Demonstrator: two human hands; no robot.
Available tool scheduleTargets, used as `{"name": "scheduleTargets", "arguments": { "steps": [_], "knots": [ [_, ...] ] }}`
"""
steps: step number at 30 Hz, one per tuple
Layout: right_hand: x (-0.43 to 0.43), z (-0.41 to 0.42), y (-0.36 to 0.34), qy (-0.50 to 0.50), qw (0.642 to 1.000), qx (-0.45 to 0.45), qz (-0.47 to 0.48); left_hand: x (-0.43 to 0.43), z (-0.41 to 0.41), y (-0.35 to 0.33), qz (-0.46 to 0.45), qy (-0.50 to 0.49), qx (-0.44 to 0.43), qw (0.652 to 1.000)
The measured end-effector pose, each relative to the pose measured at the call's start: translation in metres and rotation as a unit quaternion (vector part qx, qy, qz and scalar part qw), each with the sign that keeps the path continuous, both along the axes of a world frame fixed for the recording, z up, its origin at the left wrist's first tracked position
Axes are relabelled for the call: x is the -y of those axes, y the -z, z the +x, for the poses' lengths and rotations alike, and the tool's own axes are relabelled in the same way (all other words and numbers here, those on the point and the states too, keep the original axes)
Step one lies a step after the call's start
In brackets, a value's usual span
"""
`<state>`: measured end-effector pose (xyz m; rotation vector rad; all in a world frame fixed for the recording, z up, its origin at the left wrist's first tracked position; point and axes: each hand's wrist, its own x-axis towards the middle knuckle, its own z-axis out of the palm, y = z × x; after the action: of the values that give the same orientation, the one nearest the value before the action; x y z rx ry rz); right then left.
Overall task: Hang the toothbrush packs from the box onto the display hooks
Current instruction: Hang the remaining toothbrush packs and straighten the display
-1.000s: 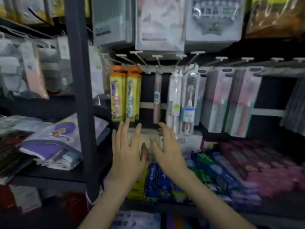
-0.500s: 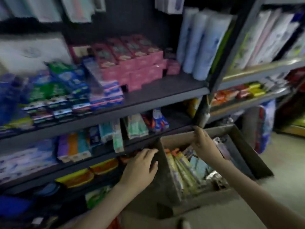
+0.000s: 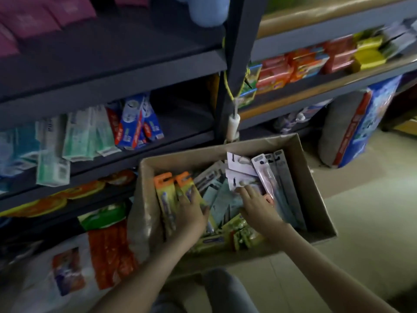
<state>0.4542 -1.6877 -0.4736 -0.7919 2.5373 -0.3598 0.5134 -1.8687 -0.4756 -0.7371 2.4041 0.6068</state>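
Trousers (image 3: pixel 216 292) of grey cloth showed at the bottom edge, with both bare forearms reaching forward from there into an open cardboard box (image 3: pixel 316 199) that stood on the pale floor (image 3: pixel 372 222). The left hand (image 3: pixel 191 213) lay flat on two orange-topped packs (image 3: pixel 167 193) at the left side of the box, its fingers fairly straight and close together, thumb out to the right. The right hand (image 3: pixel 257 206) stretched forward, fingers slightly spread, its tips touching a white card pack (image 3: pixel 239 179) near the middle; blur hid whether they pinched it. Green packs (image 3: pixel 243 233) lay under the right wrist, and long grey packs (image 3: pixel 284 177) leaned along the right wall of the box. More white card packs were heaped towards the far wall.

Left of the box a white plastic bag (image 3: pixel 45 279) sat beside red packets (image 3: pixel 108 251). Beyond the box stood dark shelves (image 3: pixel 112 86): pale green toothpaste boxes (image 3: pixel 85 134) and blue-and-red ones (image 3: pixel 135 125) on the middle level, pink boxes (image 3: pixel 45 12) higher up. A dark upright post (image 3: pixel 239 41) carried a yellow string (image 3: pixel 228 86). To its right, red and orange boxes (image 3: pixel 293 66) lined another shelf, and a blue sack (image 3: pixel 365 123) stood on the floor beneath
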Motion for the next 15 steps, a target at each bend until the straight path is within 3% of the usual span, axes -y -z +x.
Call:
{"name": "scheduleTargets", "arguments": {
  "steps": [3,7,15],
  "knots": [
    [-0.024,-0.007,0.003,-0.131,0.99,-0.055,0.007,-0.011,-0.007,0.009,-0.027,-0.005,-0.018,0.999],
    [-0.047,-0.016,0.01,-0.256,0.964,-0.029,0.065,-0.019,-0.004,0.018,-0.04,0.038,-0.045,0.997],
    [-0.054,-0.038,0.008,-0.317,0.944,-0.047,0.081,-0.027,-0.013,0.011,0.024,-0.099,-0.068,0.992]
  ]
}}
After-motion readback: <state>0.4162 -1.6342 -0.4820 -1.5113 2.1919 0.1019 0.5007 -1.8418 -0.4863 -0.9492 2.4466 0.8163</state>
